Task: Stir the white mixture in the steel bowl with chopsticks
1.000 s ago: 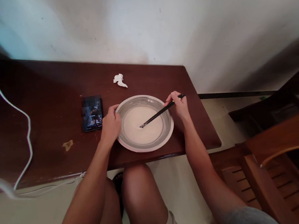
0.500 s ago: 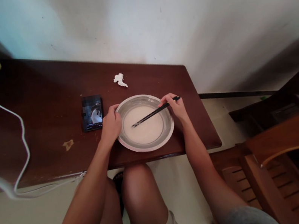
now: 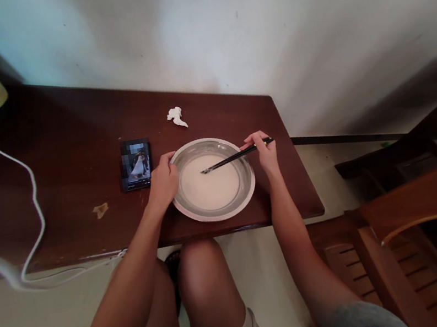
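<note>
A wide metal bowl (image 3: 248, 189) with a pale white batter (image 3: 210, 183) in it stands on the dark wooden table (image 3: 56, 174) near its front right corner. My left hand (image 3: 162, 182) grips the bowl's left rim. My right hand (image 3: 263, 150) is closed on a pair of black chopsticks (image 3: 234, 157) at the right rim. Their tips dip into the batter near the bowl's middle, toward the far side.
A phone (image 3: 136, 164) with its screen lit lies just left of the bowl. A crumpled white tissue (image 3: 176, 117) sits behind the bowl. A white cable (image 3: 24, 179) loops over the table's left part. Wooden chairs (image 3: 403, 244) stand at the right. My knees are under the table edge.
The chopstick tips swept from the bowl's middle to the left, then back toward the middle and far side. My right hand shifted slightly right. The left hand stayed on the rim.
</note>
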`<action>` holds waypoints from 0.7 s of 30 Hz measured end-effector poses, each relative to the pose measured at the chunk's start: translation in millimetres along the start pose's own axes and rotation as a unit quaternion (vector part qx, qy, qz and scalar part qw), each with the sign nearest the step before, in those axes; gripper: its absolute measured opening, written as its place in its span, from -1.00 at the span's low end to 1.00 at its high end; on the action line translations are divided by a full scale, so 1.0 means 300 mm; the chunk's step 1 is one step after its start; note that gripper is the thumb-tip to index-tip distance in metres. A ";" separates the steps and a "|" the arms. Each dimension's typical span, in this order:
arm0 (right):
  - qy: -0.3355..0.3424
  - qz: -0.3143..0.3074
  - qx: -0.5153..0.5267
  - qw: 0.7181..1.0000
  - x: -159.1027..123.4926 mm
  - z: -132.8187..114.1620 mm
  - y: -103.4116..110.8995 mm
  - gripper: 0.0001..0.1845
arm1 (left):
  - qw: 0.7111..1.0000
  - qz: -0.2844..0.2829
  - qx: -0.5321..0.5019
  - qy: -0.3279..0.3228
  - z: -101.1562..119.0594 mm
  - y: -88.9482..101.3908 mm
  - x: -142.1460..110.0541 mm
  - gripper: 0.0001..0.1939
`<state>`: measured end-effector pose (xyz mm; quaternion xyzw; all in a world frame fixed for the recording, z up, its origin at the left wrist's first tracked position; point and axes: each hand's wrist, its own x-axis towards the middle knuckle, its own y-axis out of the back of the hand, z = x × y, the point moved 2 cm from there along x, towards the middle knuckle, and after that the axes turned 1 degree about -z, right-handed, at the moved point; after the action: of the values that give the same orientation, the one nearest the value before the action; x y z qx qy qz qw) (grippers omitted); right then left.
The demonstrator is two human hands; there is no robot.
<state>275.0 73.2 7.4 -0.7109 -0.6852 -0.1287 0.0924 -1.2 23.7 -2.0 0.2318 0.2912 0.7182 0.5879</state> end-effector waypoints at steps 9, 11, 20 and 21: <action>0.000 -0.030 -0.020 0.999 0.000 0.003 -0.011 -0.62 | 1.000 0.001 -0.001 -0.003 0.001 0.003 -0.004 -0.48; -0.002 0.005 -0.019 1.000 0.002 0.004 0.000 -0.62 | 1.000 0.001 0.001 -0.001 0.004 0.004 -0.004 -0.48; -0.004 -0.028 -0.008 1.000 -0.001 0.007 -0.008 -0.63 | 1.000 0.001 -0.007 -0.008 -0.004 -0.001 0.000 -0.48; -0.004 -0.008 -0.005 1.000 0.001 0.006 -0.003 -0.62 | 1.000 0.001 -0.007 -0.008 -0.004 -0.001 0.000 -0.48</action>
<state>274.1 74.0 5.7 -0.7061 -0.6908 -0.1303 0.0851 -1.8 23.5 -3.1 0.2335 0.2811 0.7188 0.5914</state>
